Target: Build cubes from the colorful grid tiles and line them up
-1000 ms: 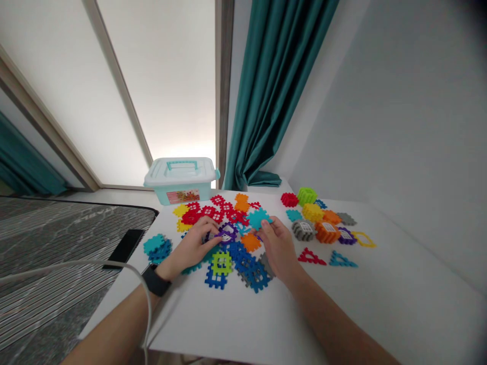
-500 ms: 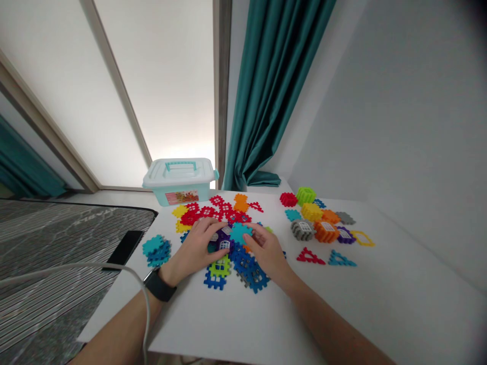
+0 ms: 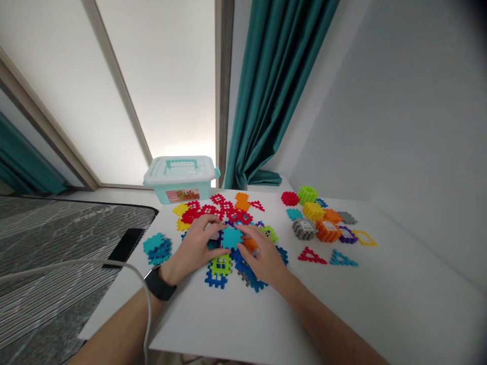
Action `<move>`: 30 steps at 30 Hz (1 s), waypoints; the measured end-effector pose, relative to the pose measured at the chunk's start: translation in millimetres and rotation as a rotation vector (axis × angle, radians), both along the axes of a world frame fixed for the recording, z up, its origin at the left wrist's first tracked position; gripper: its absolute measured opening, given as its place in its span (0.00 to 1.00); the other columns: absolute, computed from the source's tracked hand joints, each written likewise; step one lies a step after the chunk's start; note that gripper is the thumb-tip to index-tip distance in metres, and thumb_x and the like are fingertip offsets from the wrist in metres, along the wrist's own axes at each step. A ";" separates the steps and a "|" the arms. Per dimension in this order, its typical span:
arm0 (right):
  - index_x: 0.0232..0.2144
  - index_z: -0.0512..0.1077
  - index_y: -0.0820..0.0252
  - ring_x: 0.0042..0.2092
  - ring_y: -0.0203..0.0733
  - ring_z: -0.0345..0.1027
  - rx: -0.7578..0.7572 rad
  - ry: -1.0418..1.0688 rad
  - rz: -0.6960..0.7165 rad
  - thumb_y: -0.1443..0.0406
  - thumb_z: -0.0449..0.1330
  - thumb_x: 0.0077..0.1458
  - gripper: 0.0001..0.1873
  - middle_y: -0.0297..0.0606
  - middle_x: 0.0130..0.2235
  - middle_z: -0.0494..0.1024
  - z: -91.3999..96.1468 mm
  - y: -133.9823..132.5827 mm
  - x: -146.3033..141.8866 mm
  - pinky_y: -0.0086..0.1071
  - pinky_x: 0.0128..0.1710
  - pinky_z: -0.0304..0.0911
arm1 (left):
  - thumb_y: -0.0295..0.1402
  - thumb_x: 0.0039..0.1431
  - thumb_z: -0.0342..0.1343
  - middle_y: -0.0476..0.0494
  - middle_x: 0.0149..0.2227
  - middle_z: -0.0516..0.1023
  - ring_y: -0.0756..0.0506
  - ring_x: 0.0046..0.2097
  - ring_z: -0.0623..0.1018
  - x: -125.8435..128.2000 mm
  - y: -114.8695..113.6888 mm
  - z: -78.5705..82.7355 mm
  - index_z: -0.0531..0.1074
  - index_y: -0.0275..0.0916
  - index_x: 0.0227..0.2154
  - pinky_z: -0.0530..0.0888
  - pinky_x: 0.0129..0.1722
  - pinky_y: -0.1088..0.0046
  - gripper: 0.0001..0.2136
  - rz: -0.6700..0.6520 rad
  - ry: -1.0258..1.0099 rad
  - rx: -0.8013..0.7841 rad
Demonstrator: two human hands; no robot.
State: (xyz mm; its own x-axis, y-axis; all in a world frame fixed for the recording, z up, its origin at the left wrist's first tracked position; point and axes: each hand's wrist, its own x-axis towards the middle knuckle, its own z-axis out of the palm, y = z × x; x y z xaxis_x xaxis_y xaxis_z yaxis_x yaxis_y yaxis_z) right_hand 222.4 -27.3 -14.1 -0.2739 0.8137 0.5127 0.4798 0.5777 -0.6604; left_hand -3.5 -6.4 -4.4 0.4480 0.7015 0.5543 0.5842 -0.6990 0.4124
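Observation:
A square turquoise interlocking tile [image 3: 231, 237] with notched edges is between my two hands, over the pile in the middle of the table. My right hand [image 3: 264, 253] grips its right side with thumb and fingers. My left hand [image 3: 198, 248] curves round its left side, thumb and fingertips at the edges; whatever lies under that palm is hidden. Just below sit a lime window tile [image 3: 220, 264] and a blue tile [image 3: 215, 280]. Several dark blue tiles [image 3: 253, 276] lie partly under my right hand, with an orange piece [image 3: 250, 245] showing between its fingers.
Red window tiles [image 3: 227, 207] spread behind my hands. Turquoise and blue tiles [image 3: 158, 248] are stacked at left. Colour-sorted stacks, including an orange one [image 3: 327, 230], stand at right near a red triangle [image 3: 312, 255]. A lidded box [image 3: 182, 177] is at the back; a cable [image 3: 146, 304] crosses my left forearm.
The turquoise tile has moved left and slightly down, toward my left hand, covering the purple window piece seen there before. My right hand has followed it a little; my left hand barely moved.

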 end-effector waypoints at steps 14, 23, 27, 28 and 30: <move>0.55 0.70 0.50 0.61 0.51 0.66 0.165 -0.268 0.080 0.65 0.58 0.64 0.17 0.43 0.60 0.71 2.3 2.6 11.7 0.52 0.61 0.64 | 0.44 0.56 0.67 0.36 0.55 0.70 0.36 0.57 0.72 -1.8 3.1 -2.7 0.72 0.43 0.50 0.72 0.57 0.55 0.22 -0.058 -0.085 -0.081; 0.57 0.67 0.51 0.59 0.49 0.67 0.164 -0.209 0.057 0.65 0.57 0.64 0.19 0.44 0.57 0.73 4.6 3.7 12.2 0.51 0.61 0.64 | 0.44 0.56 0.66 0.35 0.55 0.71 0.37 0.57 0.73 -2.5 3.3 -0.9 0.73 0.43 0.51 0.72 0.58 0.55 0.22 -0.048 -0.104 -0.038; 0.55 0.68 0.52 0.57 0.49 0.68 0.199 -0.205 0.062 0.66 0.56 0.64 0.17 0.43 0.54 0.75 3.7 3.8 12.5 0.51 0.60 0.64 | 0.44 0.56 0.67 0.35 0.54 0.71 0.37 0.56 0.73 -2.2 4.0 -1.3 0.73 0.42 0.51 0.73 0.57 0.55 0.22 -0.049 -0.094 -0.009; 0.55 0.68 0.52 0.57 0.49 0.68 0.205 -0.201 0.061 0.66 0.56 0.64 0.17 0.43 0.54 0.75 3.6 3.7 12.3 0.51 0.60 0.64 | 0.44 0.56 0.67 0.35 0.53 0.71 0.37 0.56 0.73 -2.0 4.1 -1.5 0.73 0.42 0.51 0.74 0.56 0.55 0.22 -0.050 -0.092 -0.002; 0.55 0.67 0.52 0.57 0.49 0.67 0.208 -0.198 0.055 0.66 0.56 0.64 0.18 0.43 0.55 0.74 3.7 3.2 11.6 0.51 0.60 0.63 | 0.45 0.56 0.67 0.36 0.53 0.72 0.37 0.55 0.74 -1.6 4.3 -1.8 0.73 0.42 0.50 0.74 0.55 0.55 0.22 -0.048 -0.087 0.005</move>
State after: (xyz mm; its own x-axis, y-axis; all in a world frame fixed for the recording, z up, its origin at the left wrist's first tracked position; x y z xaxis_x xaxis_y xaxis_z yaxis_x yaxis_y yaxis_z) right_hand 234.0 -24.1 -10.4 -0.4260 0.6782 0.5988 0.5521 0.7192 -0.4219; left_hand -5.1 -2.1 -6.2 0.4315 0.6772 0.5959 0.5120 -0.7278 0.4563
